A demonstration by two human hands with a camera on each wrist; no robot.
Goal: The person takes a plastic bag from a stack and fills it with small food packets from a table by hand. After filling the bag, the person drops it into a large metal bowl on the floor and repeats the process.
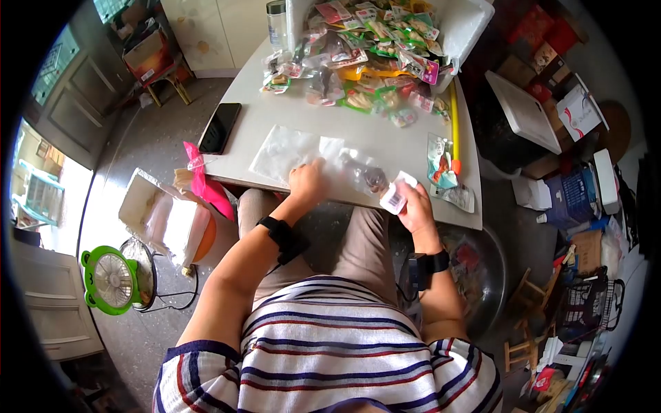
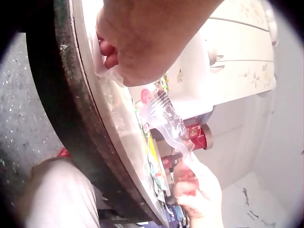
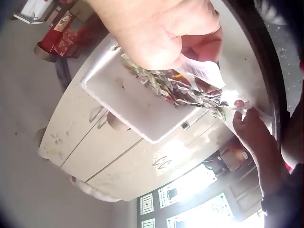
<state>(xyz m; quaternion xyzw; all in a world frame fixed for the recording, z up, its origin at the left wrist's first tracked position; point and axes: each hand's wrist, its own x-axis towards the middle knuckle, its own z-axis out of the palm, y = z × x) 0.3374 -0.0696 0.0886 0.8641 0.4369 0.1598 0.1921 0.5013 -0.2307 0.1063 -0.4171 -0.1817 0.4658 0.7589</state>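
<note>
At far left, a green frog-shaped fan (image 1: pixel 111 280) is seen standing low. Just right of it, a white foam carton (image 1: pixel 140 199) lined with clear plastic is seen below bench height. A bright pink bag (image 1: pixel 215 198) is draped at the left corner of the bench (image 1: pixel 234 164). Above it, a dark phone (image 1: pixel 220 129) is laid flat near the bench's left edge.

Next rightward, a clear plastic bag (image 1: pixel 281 153) is spread flat near the front edge. Its near side is pinched by the left hand (image 1: pixel 307 182); curled fingers are shown on the plastic in the left wrist view. Some blur is noted around this hand.

Behind, at mid-bench, a heap of small wrapped packets (image 1: pixel 385 51) is piled, spilled forward from a white foam box (image 1: pixel 468 27).

Right of the left hand, a clear packet (image 1: pixel 375 180) with dark contents is held just above the front of the bench. Its white, barcoded end is pinched by the right hand (image 1: pixel 416 210), between thumb and fingers. Whether the packet is touched by the bag cannot be told.

Farther right, a yellow strip (image 1: pixel 454 117) is laid along the bench edge, with loose packets (image 1: pixel 441 162) beside its orange end. At floor level, a dark basin (image 1: pixel 494 275) is partly hidden by the right arm.
</note>
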